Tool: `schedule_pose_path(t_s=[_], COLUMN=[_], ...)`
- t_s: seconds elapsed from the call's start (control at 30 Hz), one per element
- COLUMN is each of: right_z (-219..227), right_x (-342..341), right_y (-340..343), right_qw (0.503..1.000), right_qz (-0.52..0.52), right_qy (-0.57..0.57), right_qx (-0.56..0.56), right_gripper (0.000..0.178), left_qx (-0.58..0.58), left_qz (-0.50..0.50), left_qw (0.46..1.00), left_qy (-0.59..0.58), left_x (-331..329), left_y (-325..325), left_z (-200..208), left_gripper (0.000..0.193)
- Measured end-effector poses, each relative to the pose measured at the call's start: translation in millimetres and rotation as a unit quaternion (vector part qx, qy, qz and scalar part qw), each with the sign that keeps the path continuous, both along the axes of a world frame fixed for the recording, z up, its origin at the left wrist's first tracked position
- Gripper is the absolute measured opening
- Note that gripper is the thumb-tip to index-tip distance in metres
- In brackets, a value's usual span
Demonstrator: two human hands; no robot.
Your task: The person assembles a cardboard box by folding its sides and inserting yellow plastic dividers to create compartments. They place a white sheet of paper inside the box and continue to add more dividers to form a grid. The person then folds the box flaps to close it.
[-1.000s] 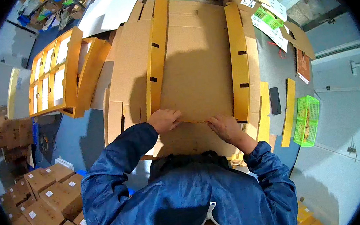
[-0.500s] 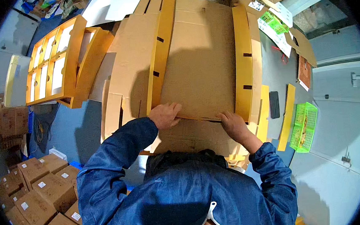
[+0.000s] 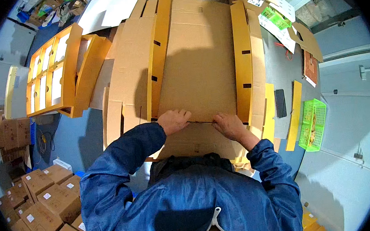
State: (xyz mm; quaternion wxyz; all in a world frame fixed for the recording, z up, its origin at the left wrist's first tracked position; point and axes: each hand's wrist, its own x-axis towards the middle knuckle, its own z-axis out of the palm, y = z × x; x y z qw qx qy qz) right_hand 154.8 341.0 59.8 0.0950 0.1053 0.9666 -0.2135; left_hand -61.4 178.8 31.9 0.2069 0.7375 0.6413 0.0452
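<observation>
My left hand (image 3: pixel 174 121) and my right hand (image 3: pixel 230 125) are close together at the near end of a brown cardboard sheet (image 3: pixel 196 71). Both have their fingers closed down on its edge, where a thin dark line runs between them; whether that is a strip or a gap I cannot tell. Along the sheet's left side lies a long gold-yellow slat (image 3: pixel 157 65) with dark slots, its near end beside my left hand. A matching slotted slat (image 3: pixel 241 63) runs along the right side, ending near my right wrist. My fingertips are partly hidden.
To the left, gold divided trays (image 3: pixel 53 71) with white panels lean together. Brown cartons (image 3: pixel 57 199) are stacked at lower left. On the right lie a dark phone-like slab (image 3: pixel 280 103), a loose yellow strip (image 3: pixel 293 115) and a green basket (image 3: pixel 312 125). White sheets (image 3: pixel 109 8) lie at the back.
My hands have come closer together along the near edge, the right one moving left. My left fingers, spread flatter before, are now curled. The whole view has shifted slightly.
</observation>
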Motion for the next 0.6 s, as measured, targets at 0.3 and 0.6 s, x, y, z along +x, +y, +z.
schedule_pose_path(t_s=[0.3,0.6], right_z=[8.6,17.6], right_x=[3.8,11.6], right_y=[3.8,-1.5], right_qw=[0.983,0.982], right_qz=[-0.042,0.068], right_qy=[0.113,0.130], right_qx=[-0.135,-0.118], right_gripper=[0.017,0.020], left_qx=[0.056,0.058], left_qz=[0.024,0.029], left_qw=[0.998,0.998], left_qy=[-0.024,-0.027], left_x=[1.6,1.5], left_y=[-0.4,-1.8], left_z=[-7.8,-5.5], left_gripper=[0.029,0.027])
